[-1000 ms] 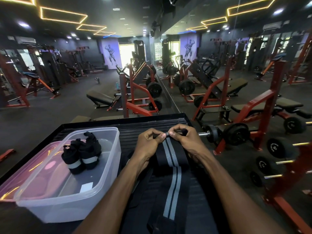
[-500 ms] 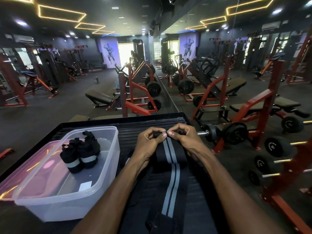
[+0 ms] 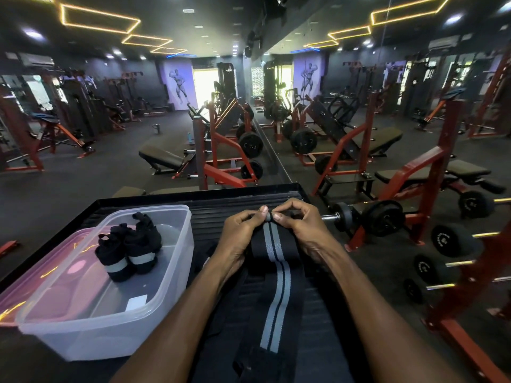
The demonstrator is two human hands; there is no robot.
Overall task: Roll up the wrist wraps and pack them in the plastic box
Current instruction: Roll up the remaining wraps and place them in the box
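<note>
Both hands, left hand [image 3: 237, 236] and right hand [image 3: 301, 230], pinch the wrist wrap [image 3: 276, 275] on the table. Its far-end roll looks slightly thicker than a second ago. Two rolled wraps [image 3: 128, 248] sit in the plastic box [image 3: 171, 286]

Left of your flat wrap [image 3: 276, 277] on the table [image 3: 229, 201] sits the box [image 3: 166, 275], two rolled wraps [image 3: 128, 248] inside it.

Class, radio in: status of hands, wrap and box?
Both hands pinching wrap's far end, roll just begun. Two rolled wraps in box. Nothing blocking.
</note>
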